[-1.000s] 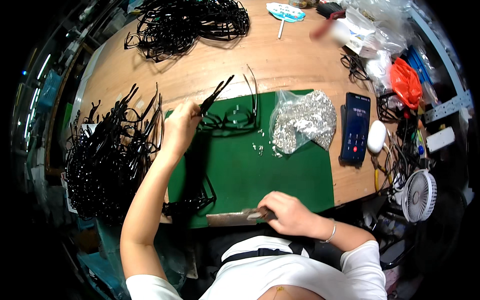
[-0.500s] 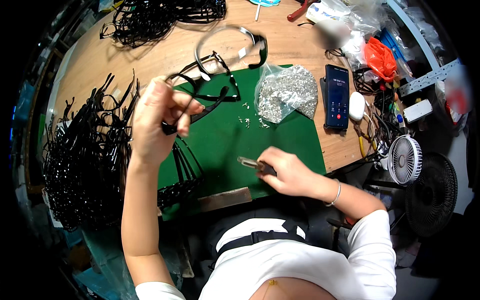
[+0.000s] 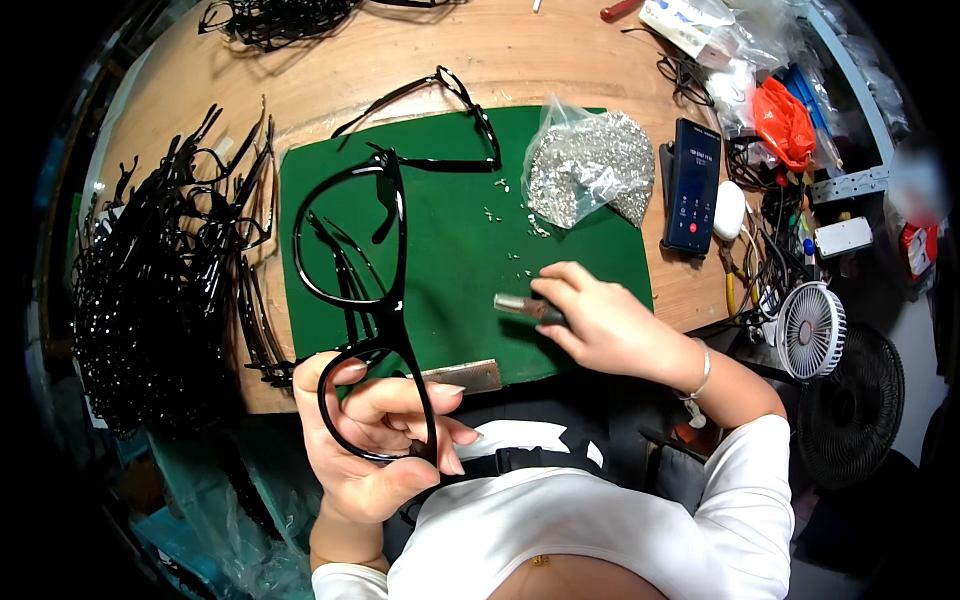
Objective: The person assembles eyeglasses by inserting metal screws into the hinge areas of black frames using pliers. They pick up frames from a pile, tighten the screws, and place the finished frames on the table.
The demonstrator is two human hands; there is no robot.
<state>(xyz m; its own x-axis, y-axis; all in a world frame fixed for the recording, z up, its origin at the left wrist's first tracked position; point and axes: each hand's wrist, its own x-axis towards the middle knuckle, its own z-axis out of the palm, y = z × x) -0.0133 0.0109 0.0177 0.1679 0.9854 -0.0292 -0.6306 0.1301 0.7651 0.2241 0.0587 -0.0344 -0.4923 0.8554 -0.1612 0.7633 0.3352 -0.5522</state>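
Observation:
My left hand (image 3: 375, 430) is closed on a glossy black eyeglass frame (image 3: 390, 325). It grips the lower lens rim, and the frame stands upright above the green mat (image 3: 460, 240). My right hand (image 3: 615, 325) is wrapped around a small hand tool (image 3: 520, 305) with a flat silver tip and dark handle, pointing left over the mat. Its exact kind I cannot make out. Another black eyeglass frame (image 3: 490, 130) lies at the mat's far edge. Several tiny metal pieces (image 3: 538, 228) are scattered beside a clear bag of small silver parts (image 3: 590, 165).
A large heap of black eyeglass frames (image 3: 150, 310) fills the left side. A second pile (image 3: 275, 20) lies at the far left. A phone (image 3: 692, 185), white case (image 3: 730, 210), cables, pliers (image 3: 732, 280) and a white fan (image 3: 810, 330) crowd the right. A metal strip (image 3: 465, 376) lies along the mat's near edge.
My left hand has come down toward me, and the eyeglass frame in it is turned with both lens rims showing. My right hand keeps the tool, shifted slightly right.

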